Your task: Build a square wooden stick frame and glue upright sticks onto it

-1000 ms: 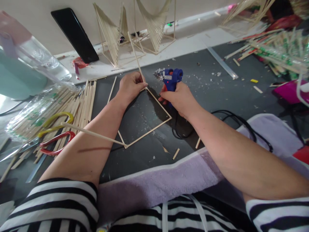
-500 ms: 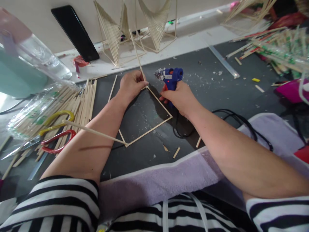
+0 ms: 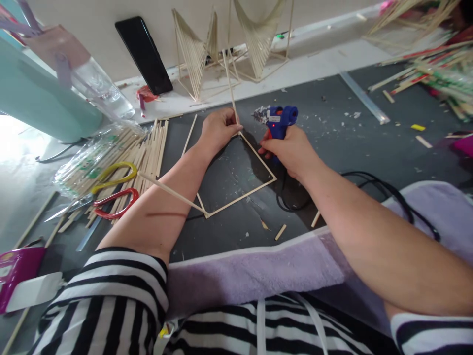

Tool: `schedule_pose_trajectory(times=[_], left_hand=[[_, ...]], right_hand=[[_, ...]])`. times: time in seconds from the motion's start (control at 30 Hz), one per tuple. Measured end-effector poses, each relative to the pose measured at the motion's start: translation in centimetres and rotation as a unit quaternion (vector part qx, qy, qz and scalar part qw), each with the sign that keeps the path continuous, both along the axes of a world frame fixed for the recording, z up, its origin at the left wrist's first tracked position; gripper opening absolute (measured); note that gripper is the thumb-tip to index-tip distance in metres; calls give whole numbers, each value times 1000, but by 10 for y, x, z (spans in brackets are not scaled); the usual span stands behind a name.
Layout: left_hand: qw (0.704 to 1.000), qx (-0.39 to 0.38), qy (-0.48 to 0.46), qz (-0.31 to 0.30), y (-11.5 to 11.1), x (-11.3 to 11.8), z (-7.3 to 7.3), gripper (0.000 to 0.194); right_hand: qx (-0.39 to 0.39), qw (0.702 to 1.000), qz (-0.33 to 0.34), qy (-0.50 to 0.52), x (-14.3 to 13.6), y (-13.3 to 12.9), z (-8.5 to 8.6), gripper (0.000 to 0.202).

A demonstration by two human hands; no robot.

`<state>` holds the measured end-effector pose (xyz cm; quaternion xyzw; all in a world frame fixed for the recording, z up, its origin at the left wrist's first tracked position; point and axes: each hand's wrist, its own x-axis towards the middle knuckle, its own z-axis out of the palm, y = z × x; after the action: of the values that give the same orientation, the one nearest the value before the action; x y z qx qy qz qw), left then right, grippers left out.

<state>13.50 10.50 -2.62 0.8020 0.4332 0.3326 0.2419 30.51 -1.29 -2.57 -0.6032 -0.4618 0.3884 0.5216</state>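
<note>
On the dark table lies a square frame (image 3: 242, 198) of thin wooden sticks, with an upright stick leaning out at its near-left corner. At the far corner my left hand (image 3: 220, 130) pinches another wooden stick (image 3: 229, 81), which stands up from the frame at a slight tilt. My right hand (image 3: 290, 148) is wrapped round a blue hot glue gun (image 3: 281, 121) with a small red light on. Its nozzle, crusted with grey-white residue, points left, a little right of the stick and apart from it. My left forearm hides part of the frame's left side.
At left lie scissors (image 3: 116, 202) with yellow and red handles, many loose sticks (image 3: 157, 148), a bottle (image 3: 92, 74) and a leaning phone (image 3: 144, 55). Finished stick models (image 3: 254, 39) stand behind. A glue stick (image 3: 364, 96) lies at right; a black cord (image 3: 391, 192) crosses a purple towel (image 3: 258, 276).
The view has turned somewhat to the left, so everything sits further right in the picture. Both hands keep their holds on the stick and the glue gun, with hardly any movement.
</note>
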Motion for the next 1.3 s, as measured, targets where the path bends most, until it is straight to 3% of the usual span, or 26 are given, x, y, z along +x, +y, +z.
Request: schedule_pose_trajectory(times=[0.37,1.3], left_hand=[[1000,17,-5,-15,4,-4,-5,10],[999,13,28,-12,-1,-5,1,7]], right_hand=[[-5,1000,-16,-5,0,2,-1,17],[-3,1000,6,-29,1,0,-2,10]])
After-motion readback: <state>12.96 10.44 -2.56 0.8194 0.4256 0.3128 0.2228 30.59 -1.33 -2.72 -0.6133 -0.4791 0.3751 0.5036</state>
